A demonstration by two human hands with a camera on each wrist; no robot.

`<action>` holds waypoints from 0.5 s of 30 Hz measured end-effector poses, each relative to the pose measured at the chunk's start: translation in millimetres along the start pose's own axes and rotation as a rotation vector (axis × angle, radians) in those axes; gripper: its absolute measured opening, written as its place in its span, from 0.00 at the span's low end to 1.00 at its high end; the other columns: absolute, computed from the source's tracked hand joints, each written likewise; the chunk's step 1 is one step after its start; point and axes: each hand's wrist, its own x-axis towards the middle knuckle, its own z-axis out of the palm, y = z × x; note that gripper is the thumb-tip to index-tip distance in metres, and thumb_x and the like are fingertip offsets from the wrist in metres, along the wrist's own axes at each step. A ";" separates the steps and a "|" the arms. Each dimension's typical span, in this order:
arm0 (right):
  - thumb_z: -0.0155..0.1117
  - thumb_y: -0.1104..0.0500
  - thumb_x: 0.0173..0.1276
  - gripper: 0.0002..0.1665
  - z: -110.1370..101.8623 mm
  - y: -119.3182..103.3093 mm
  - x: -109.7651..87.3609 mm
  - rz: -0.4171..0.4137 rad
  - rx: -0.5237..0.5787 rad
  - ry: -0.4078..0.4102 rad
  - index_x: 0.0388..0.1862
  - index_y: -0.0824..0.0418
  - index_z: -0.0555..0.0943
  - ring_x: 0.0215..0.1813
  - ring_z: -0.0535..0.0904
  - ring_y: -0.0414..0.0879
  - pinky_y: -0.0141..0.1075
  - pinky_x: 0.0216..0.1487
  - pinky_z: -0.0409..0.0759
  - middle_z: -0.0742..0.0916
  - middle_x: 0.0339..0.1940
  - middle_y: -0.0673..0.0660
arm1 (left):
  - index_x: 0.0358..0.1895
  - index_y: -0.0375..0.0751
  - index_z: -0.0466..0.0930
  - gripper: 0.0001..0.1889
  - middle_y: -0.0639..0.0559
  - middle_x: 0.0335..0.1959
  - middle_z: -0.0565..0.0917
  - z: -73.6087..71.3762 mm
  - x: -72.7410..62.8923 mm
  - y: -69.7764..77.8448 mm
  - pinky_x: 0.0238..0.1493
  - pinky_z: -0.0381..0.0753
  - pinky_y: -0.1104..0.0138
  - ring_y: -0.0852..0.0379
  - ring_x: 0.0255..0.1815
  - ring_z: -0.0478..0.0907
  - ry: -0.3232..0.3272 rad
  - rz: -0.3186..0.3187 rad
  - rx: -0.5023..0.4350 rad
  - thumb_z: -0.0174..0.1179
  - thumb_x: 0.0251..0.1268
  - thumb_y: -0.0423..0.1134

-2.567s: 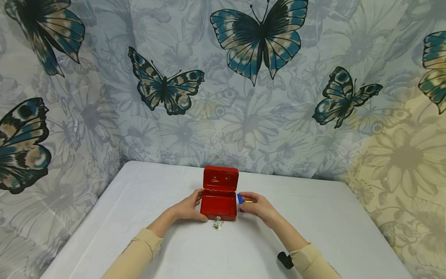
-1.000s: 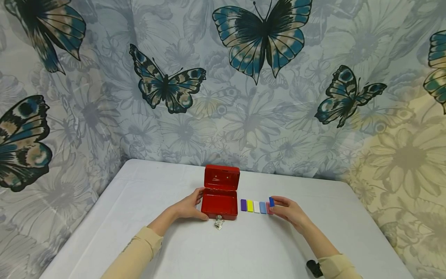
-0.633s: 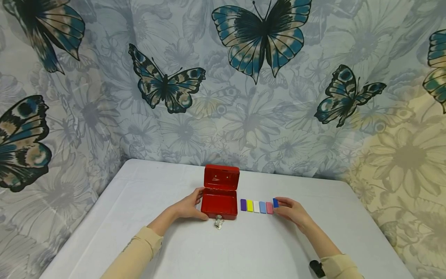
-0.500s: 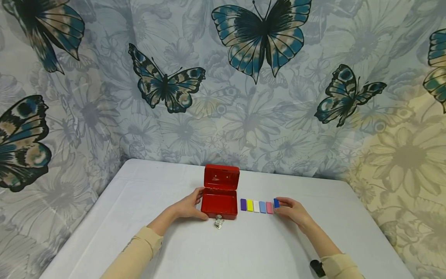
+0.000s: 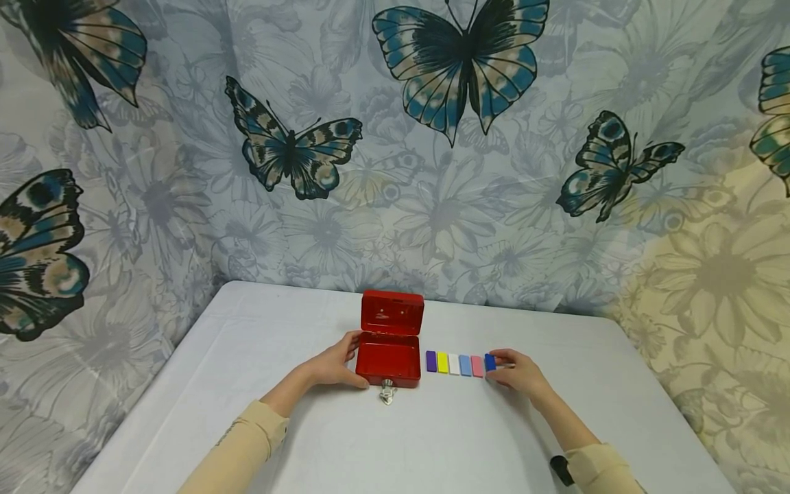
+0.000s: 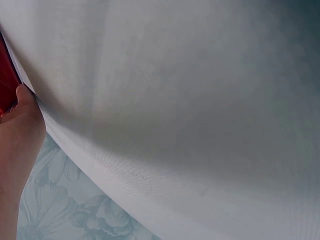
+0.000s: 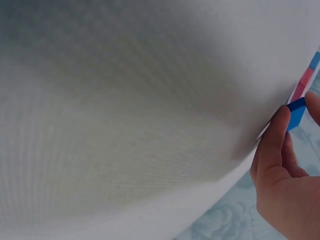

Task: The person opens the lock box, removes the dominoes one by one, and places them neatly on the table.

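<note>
A small red cash box (image 5: 389, 361) stands with its lid raised and its inside bare. My left hand (image 5: 333, 363) holds the box by its left side, thumb at the front corner and fingers toward the back. At the right end of a row of small flat blocks, my right hand (image 5: 520, 375) pinches a dark blue block (image 5: 490, 362) between thumb and fingertip. The right wrist view shows the blue block (image 7: 296, 115) tilted, close to the pink block (image 7: 302, 84). To the left lie light blue, white, yellow (image 5: 442, 363) and purple blocks.
Silver keys (image 5: 387, 394) hang from the lock at the box's front. A white cloth (image 5: 395, 446) covers the table, which meets a butterfly-patterned wall (image 5: 444, 233) at the back. A black wrist strap piece (image 5: 561, 471) sits by the right sleeve.
My right hand has carried the blue block rightward from beside the box, past the pink block, and lowered it at the row's end. The left hand has stayed on the box.
</note>
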 end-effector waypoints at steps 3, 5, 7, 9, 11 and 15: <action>0.73 0.61 0.58 0.33 1.0 -0.7 0.0 -0.017 -0.022 0.003 0.60 0.70 0.75 0.51 0.79 0.56 0.38 0.41 0.84 0.81 0.52 0.67 | 0.74 0.36 0.48 0.52 0.40 0.74 0.58 0.4 0.3 0.2 0.73 0.58 0.54 0.42 0.75 0.54 0.000 -0.003 -0.004 0.75 0.49 0.36; 0.74 0.62 0.57 0.32 1.7 -0.4 0.7 -0.025 -0.034 0.007 0.60 0.70 0.75 0.49 0.79 0.54 0.38 0.41 0.84 0.81 0.51 0.66 | 0.74 0.36 0.48 0.52 0.40 0.74 0.58 0.4 0.5 0.2 0.73 0.58 0.53 0.42 0.75 0.54 0.000 0.001 -0.008 0.75 0.49 0.35; 0.74 0.62 0.56 0.32 2.5 0.7 2.0 -0.031 -0.051 0.012 0.59 0.70 0.76 0.48 0.79 0.53 0.37 0.40 0.84 0.82 0.51 0.66 | 0.74 0.35 0.48 0.53 0.40 0.74 0.58 0.2 0.5 0.3 0.73 0.58 0.53 0.41 0.75 0.54 0.002 0.006 -0.016 0.75 0.49 0.35; 0.74 0.62 0.56 0.32 3.4 1.9 3.6 -0.036 -0.067 0.017 0.58 0.70 0.76 0.47 0.79 0.52 0.37 0.39 0.84 0.82 0.50 0.65 | 0.74 0.35 0.47 0.53 0.39 0.74 0.58 0.1 0.7 0.3 0.73 0.58 0.52 0.41 0.75 0.54 0.003 0.008 -0.020 0.75 0.49 0.34; 0.75 0.62 0.55 0.31 4.2 2.6 4.9 -0.042 -0.083 0.021 0.58 0.70 0.76 0.46 0.79 0.52 0.37 0.39 0.84 0.82 0.49 0.65 | 0.74 0.35 0.47 0.53 0.39 0.74 0.58 -0.1 0.9 0.0 0.73 0.58 0.52 0.41 0.75 0.54 0.004 0.007 -0.021 0.75 0.49 0.34; 0.75 0.63 0.54 0.31 5.6 2.7 5.2 -0.045 -0.104 0.026 0.57 0.69 0.77 0.44 0.78 0.51 0.37 0.38 0.83 0.82 0.48 0.64 | 0.74 0.36 0.48 0.53 0.40 0.74 0.58 0.1 0.8 -0.3 0.73 0.58 0.53 0.42 0.75 0.54 0.005 -0.006 -0.016 0.75 0.48 0.34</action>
